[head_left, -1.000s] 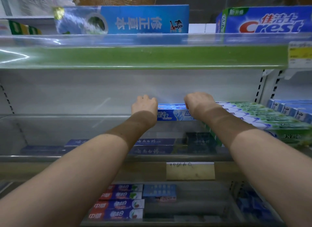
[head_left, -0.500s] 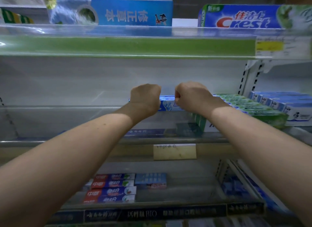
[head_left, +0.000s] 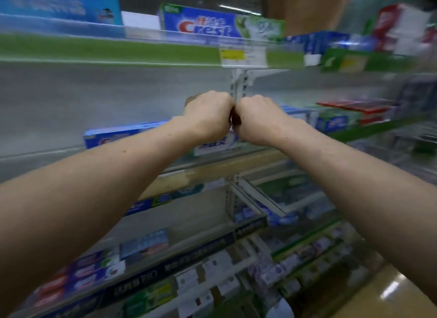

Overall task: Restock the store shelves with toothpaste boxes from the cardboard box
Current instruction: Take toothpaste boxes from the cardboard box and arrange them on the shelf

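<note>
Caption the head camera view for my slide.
Left hand and right hand, fists together, at a blue toothpaste box on the shelf.

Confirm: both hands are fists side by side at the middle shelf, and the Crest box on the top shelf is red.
Wrong colour: the head view shows the Crest box blue with a green end. The left hand and right hand are fists side by side at the middle shelf.

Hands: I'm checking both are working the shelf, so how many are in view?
2. The left hand and the right hand, both curled, sit side by side before the middle shelf; any grip is hidden.
</note>
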The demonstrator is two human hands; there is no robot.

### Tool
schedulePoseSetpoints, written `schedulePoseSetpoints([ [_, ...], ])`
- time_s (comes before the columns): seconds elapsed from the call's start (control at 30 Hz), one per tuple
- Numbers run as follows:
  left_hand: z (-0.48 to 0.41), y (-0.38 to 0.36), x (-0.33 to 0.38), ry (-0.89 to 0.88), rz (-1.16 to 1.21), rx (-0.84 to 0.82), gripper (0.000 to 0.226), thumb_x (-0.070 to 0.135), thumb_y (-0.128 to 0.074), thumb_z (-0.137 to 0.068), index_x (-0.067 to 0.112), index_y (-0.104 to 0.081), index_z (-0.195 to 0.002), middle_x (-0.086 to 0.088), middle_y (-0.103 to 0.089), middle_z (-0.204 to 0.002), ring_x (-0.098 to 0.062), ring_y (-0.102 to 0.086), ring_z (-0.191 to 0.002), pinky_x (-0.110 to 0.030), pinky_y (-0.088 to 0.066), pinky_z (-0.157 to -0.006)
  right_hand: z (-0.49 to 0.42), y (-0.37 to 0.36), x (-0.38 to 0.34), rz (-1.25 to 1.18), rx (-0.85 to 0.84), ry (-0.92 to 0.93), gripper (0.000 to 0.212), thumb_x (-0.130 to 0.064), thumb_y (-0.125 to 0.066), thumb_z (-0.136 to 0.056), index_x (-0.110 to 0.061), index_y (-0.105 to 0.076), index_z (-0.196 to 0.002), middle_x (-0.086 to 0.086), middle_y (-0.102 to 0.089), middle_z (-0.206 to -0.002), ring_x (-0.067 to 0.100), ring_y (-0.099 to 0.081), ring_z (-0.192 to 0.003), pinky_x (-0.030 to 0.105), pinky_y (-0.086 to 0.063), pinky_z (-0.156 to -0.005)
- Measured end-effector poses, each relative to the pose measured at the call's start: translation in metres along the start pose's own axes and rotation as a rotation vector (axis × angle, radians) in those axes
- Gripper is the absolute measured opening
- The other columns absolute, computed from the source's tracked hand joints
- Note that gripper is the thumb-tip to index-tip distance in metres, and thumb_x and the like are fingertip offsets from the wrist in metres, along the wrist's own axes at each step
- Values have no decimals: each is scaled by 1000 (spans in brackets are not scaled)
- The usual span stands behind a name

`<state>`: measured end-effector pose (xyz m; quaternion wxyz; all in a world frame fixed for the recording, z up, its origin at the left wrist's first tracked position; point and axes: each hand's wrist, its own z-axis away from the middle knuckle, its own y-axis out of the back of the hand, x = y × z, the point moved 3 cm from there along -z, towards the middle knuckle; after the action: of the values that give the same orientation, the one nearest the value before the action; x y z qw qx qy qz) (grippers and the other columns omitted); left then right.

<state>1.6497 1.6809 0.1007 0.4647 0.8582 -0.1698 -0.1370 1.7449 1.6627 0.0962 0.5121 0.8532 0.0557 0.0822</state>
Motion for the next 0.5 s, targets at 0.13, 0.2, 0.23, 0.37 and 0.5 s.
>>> schedulePoseSetpoints([
  [0.13,2,-8,61,-188,77,-15,21,18,-52,-88,19,-66,-103,-14,-65,-108,-35,-60,-101,-32,-34,-66,53,9,34,112,-40,-176,21,-12,-49,-92,-9,-61,-108,19,-62,-112,37,-57,-106,35,-38,-72],
  [0.2,10,-15,89,-298,112,-17,21,20,-52,-89,19,-65,-105,-12,-65,-109,-34,-60,-102,-32,-34,-66,85,9,45,135,-79,-277,24,-14,-49,-92,-10,-62,-111,18,-63,-115,35,-58,-108,35,-41,-77],
  [0.23,17,-19,103,-353,139,-32,21,20,-52,-89,19,-65,-105,-12,-65,-109,-34,-60,-102,-32,-34,-66,102,9,50,141,-98,-334,24,-15,-49,-92,-10,-63,-112,18,-63,-116,35,-58,-108,34,-41,-77],
  [0.37,53,-30,163,-553,245,-112,20,21,-52,-87,18,-65,-102,-12,-66,-108,-34,-61,-101,-32,-36,-67,178,7,63,153,-180,-565,24,-19,-52,-92,-8,-61,-111,18,-63,-115,36,-59,-107,34,-41,-75],
  [0.5,100,-32,239,-756,300,-158,21,23,-54,-88,20,-65,-105,-9,-66,-110,-32,-61,-104,-31,-35,-67,265,14,76,159,-268,-766,16,-19,-52,-92,-11,-61,-103,15,-64,-110,35,-59,-99,31,-36,-69],
])
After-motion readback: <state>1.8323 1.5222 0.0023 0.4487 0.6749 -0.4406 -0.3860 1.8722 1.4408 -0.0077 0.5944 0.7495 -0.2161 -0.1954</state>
